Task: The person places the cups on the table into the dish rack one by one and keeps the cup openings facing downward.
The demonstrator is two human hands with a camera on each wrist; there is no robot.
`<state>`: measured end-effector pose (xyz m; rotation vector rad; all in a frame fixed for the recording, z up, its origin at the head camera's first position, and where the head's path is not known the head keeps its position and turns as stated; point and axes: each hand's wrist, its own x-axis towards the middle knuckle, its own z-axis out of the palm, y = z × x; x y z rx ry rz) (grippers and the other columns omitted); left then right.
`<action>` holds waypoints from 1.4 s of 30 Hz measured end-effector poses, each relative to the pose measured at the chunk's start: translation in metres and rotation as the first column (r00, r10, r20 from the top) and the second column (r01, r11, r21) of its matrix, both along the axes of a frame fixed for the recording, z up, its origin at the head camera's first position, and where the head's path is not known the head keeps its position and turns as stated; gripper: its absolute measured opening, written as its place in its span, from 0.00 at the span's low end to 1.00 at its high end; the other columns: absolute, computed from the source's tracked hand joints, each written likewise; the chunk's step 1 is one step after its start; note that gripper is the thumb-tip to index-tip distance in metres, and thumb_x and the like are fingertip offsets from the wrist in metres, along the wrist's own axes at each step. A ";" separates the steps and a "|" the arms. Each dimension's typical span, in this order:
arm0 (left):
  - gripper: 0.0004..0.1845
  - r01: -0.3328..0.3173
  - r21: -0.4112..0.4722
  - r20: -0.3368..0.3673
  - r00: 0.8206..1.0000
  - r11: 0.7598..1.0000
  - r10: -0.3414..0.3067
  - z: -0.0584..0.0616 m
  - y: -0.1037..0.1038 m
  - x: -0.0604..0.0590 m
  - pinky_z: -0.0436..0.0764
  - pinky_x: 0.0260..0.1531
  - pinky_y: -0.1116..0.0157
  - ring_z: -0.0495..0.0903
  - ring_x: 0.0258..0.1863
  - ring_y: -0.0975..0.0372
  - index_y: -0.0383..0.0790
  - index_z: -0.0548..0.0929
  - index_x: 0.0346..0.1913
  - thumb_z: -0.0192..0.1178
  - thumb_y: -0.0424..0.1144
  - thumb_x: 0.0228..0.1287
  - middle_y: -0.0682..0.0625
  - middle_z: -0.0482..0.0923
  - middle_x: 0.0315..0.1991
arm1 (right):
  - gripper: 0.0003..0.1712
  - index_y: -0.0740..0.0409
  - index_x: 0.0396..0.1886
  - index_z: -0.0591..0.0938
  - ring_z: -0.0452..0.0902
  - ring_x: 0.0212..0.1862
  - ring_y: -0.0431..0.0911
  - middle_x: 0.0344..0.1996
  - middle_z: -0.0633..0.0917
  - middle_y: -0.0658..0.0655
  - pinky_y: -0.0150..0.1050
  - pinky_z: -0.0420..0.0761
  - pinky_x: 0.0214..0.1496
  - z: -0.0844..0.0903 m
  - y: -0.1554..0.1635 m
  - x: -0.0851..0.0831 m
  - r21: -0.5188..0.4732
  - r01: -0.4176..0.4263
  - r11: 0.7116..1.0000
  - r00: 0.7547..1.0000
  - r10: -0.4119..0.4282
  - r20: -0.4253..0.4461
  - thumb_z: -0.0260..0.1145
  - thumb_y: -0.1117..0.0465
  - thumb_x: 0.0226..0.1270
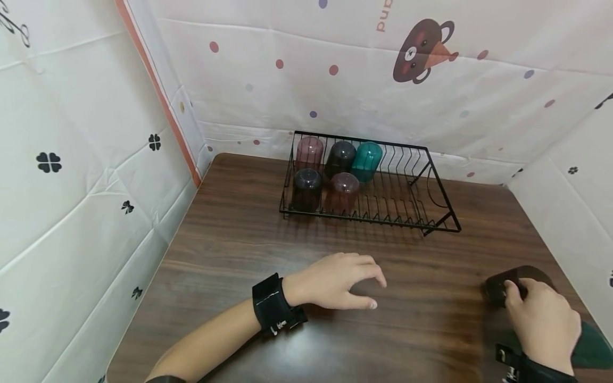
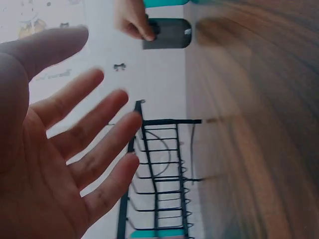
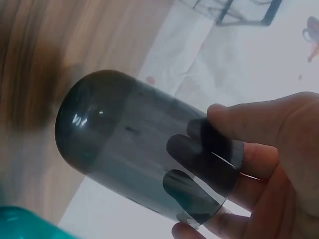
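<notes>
My right hand (image 1: pixel 541 319) grips a dark smoky cup (image 1: pixel 507 282) at the table's right front; in the right wrist view the cup (image 3: pixel 134 159) lies tilted, my fingers (image 3: pixel 199 154) curled inside its rim and my thumb outside. My left hand (image 1: pixel 335 282) hovers open, palm down, over the middle of the brown table (image 1: pixel 230 255), holding nothing; its spread fingers (image 2: pixel 94 144) show in the left wrist view. A black wire rack (image 1: pixel 431 186) at the back holds several upside-down cups, among them a teal one (image 1: pixel 367 159).
A teal cup (image 1: pixel 594 348) lies by my right wrist at the table's right edge. White printed cloth walls (image 1: pixel 86 159) close in the table on the left, back and right. The rack's right half (image 1: pixel 407 197) holds no cups.
</notes>
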<state>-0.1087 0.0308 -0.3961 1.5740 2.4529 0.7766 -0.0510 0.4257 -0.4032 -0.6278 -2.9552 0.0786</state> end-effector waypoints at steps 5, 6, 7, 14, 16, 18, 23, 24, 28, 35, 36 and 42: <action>0.25 -0.086 -0.019 0.063 0.994 0.996 0.087 -0.008 0.008 -0.006 0.77 0.61 0.66 0.75 0.64 0.66 0.56 0.75 0.66 0.59 0.59 0.72 0.60 0.74 0.65 | 0.21 0.79 0.48 0.80 0.77 0.28 0.68 0.41 0.81 0.80 0.61 0.74 0.27 0.005 -0.014 0.003 -0.003 -0.108 0.994 0.989 0.107 -0.102 0.64 0.60 0.72; 0.26 -0.099 -0.027 0.074 0.992 0.995 0.100 -0.009 0.009 -0.008 0.77 0.62 0.65 0.75 0.65 0.66 0.56 0.74 0.67 0.59 0.60 0.72 0.60 0.73 0.65 | 0.21 0.79 0.48 0.81 0.77 0.27 0.67 0.40 0.81 0.80 0.60 0.74 0.26 0.005 -0.016 0.003 -0.004 -0.126 0.992 0.986 0.125 -0.114 0.65 0.60 0.71; 0.28 -0.108 -0.037 0.088 0.990 0.993 0.111 -0.011 0.012 -0.009 0.77 0.63 0.65 0.74 0.66 0.66 0.56 0.73 0.69 0.58 0.60 0.72 0.59 0.73 0.67 | 0.21 0.79 0.47 0.81 0.77 0.26 0.66 0.39 0.82 0.80 0.59 0.74 0.24 0.005 -0.018 0.004 -0.007 -0.142 0.990 0.983 0.140 -0.121 0.65 0.60 0.71; 0.39 -0.128 -0.075 0.218 0.966 0.989 0.142 -0.026 0.043 -0.024 0.71 0.69 0.63 0.66 0.74 0.65 0.55 0.59 0.79 0.57 0.64 0.71 0.59 0.62 0.77 | 0.20 0.78 0.45 0.83 0.75 0.21 0.58 0.35 0.83 0.78 0.51 0.73 0.19 0.007 -0.038 0.012 0.001 -0.219 0.976 0.958 0.216 -0.189 0.68 0.60 0.70; 0.42 -0.136 -0.084 0.261 0.953 0.987 0.154 -0.030 0.055 -0.028 0.70 0.70 0.63 0.63 0.76 0.66 0.55 0.55 0.80 0.57 0.65 0.70 0.59 0.58 0.79 | 0.19 0.77 0.45 0.83 0.76 0.21 0.58 0.36 0.83 0.78 0.52 0.74 0.20 0.008 -0.045 0.013 0.001 -0.238 0.971 0.951 0.233 -0.205 0.69 0.60 0.69; 0.44 -0.142 -0.094 0.288 0.944 0.985 0.163 -0.034 0.067 -0.030 0.71 0.70 0.63 0.62 0.76 0.66 0.55 0.52 0.81 0.57 0.64 0.70 0.59 0.56 0.80 | 0.19 0.76 0.45 0.84 0.77 0.22 0.59 0.37 0.84 0.77 0.54 0.75 0.21 0.009 -0.053 0.014 0.006 -0.262 0.965 0.942 0.257 -0.218 0.70 0.60 0.68; 0.49 -0.161 -0.113 0.313 0.931 0.980 0.189 -0.043 0.089 -0.033 0.70 0.70 0.63 0.61 0.77 0.65 0.54 0.46 0.83 0.59 0.64 0.69 0.56 0.53 0.81 | 0.17 0.73 0.43 0.85 0.80 0.23 0.59 0.37 0.85 0.76 0.57 0.77 0.24 0.008 -0.073 0.016 0.031 -0.346 0.938 0.898 0.340 -0.279 0.73 0.60 0.65; 0.50 -0.167 -0.114 0.316 0.928 0.979 0.195 -0.044 0.091 -0.033 0.70 0.70 0.63 0.60 0.78 0.64 0.54 0.45 0.83 0.59 0.64 0.68 0.56 0.52 0.81 | 0.17 0.73 0.43 0.85 0.81 0.23 0.59 0.37 0.85 0.76 0.57 0.77 0.24 0.009 -0.077 0.017 0.029 -0.362 0.932 0.890 0.355 -0.285 0.73 0.60 0.65; 0.54 -0.191 -0.122 0.306 0.926 0.974 0.220 -0.050 0.096 -0.032 0.69 0.71 0.63 0.59 0.78 0.63 0.53 0.42 0.83 0.62 0.64 0.66 0.54 0.51 0.82 | 0.17 0.69 0.43 0.86 0.83 0.26 0.60 0.40 0.86 0.74 0.58 0.79 0.25 0.013 -0.093 0.020 -0.027 -0.429 0.903 0.869 0.404 -0.287 0.74 0.58 0.65; 0.57 -0.220 -0.097 0.313 0.919 0.971 0.239 -0.053 0.088 -0.029 0.73 0.67 0.64 0.64 0.76 0.63 0.56 0.43 0.83 0.68 0.64 0.60 0.55 0.55 0.80 | 0.12 0.58 0.43 0.89 0.85 0.29 0.54 0.43 0.89 0.63 0.59 0.82 0.31 0.021 -0.121 0.019 -0.168 -0.551 0.818 0.818 0.488 -0.306 0.72 0.55 0.67; 0.57 -0.219 -0.089 0.312 0.920 0.972 0.236 -0.053 0.087 -0.028 0.73 0.67 0.64 0.64 0.75 0.64 0.55 0.44 0.83 0.68 0.64 0.60 0.55 0.55 0.80 | 0.11 0.57 0.43 0.89 0.86 0.31 0.55 0.42 0.89 0.61 0.59 0.82 0.32 0.021 -0.124 0.018 -0.173 -0.563 0.808 0.810 0.497 -0.312 0.73 0.55 0.67; 0.55 -0.196 -0.052 0.305 0.931 0.979 0.202 -0.051 0.081 -0.026 0.75 0.62 0.70 0.70 0.69 0.69 0.54 0.48 0.82 0.69 0.62 0.59 0.58 0.62 0.76 | 0.06 0.52 0.40 0.89 0.86 0.41 0.57 0.40 0.89 0.55 0.59 0.82 0.35 0.020 -0.138 0.015 -0.169 -0.606 0.777 0.775 0.530 -0.344 0.73 0.57 0.66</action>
